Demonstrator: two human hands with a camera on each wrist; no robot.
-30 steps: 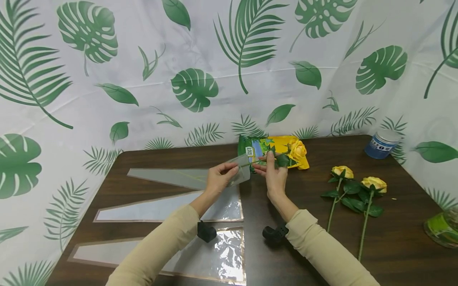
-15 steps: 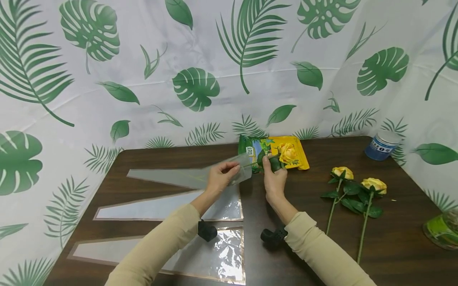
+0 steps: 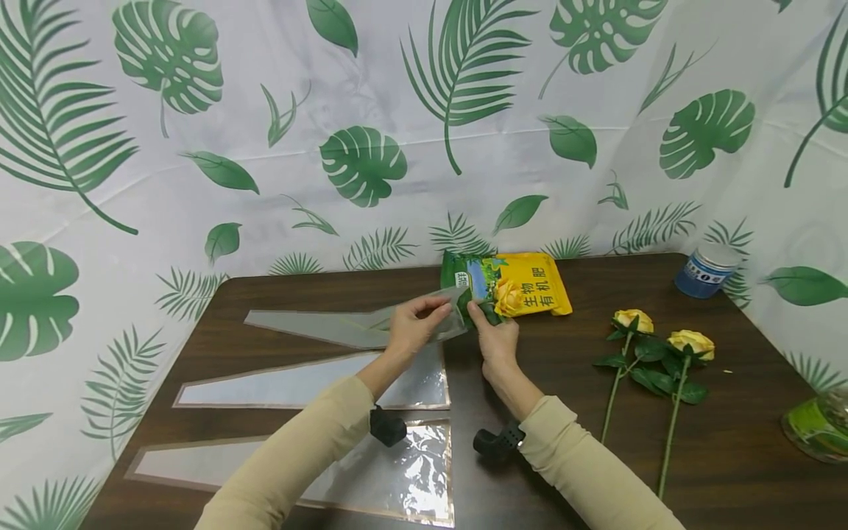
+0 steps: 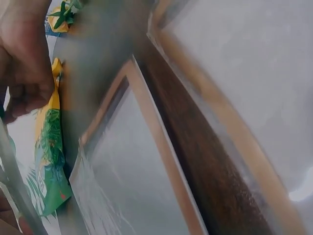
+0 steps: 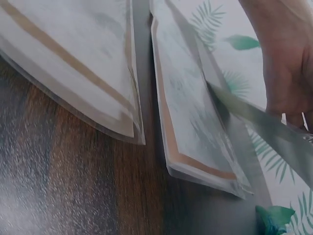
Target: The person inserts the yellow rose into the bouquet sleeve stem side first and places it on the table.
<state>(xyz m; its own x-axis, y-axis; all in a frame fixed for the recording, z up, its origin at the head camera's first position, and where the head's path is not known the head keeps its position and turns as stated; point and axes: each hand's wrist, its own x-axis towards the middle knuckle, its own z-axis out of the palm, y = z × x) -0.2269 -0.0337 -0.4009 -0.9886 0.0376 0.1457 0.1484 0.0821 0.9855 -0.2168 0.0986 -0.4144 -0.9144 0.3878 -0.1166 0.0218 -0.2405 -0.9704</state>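
One yellow rose (image 3: 509,297) is right in the middle of it all, its bloom just past the thumb of the right hand (image 3: 497,342), in front of the packet as the head view sees it! That right hand has hold of the rose below the bloom, thumb raised over the leaves, the far fingers hidden. The left hand (image 3: 412,320), thumb and fingers pinched together, has the clear sleeve (image 3: 311,324) near its wide end, just beside the rose. A faint greenish line shows through the film; where the stem ends is hard to make out. No clearer from the wrists: blur in the left one, a hand cropped by the edge in the right one.

Close behind, the green and yellow packet (image 3: 546,287) lies flat, partly covered by bloom and hands. Nearer the person, a middle sleeve (image 3: 265,384) and a near sleeve (image 3: 371,478) lie side by side, narrow ends to the left, both partly hidden by the left arm. Over to the right, two loose roses (image 3: 692,344) rest with leaves overlapping, and the left stem runs down to the cuff, its end out of sight. A blue jar (image 3: 707,271) stands at the back corner; a green-patterned container (image 3: 818,427) is cut off by the right edge.

Under everything, the dark wood-grain table (image 3: 563,471), bright glare on the near sleeve, and all round behind it a white backdrop (image 3: 265,206) of green leaf prints, creased across.
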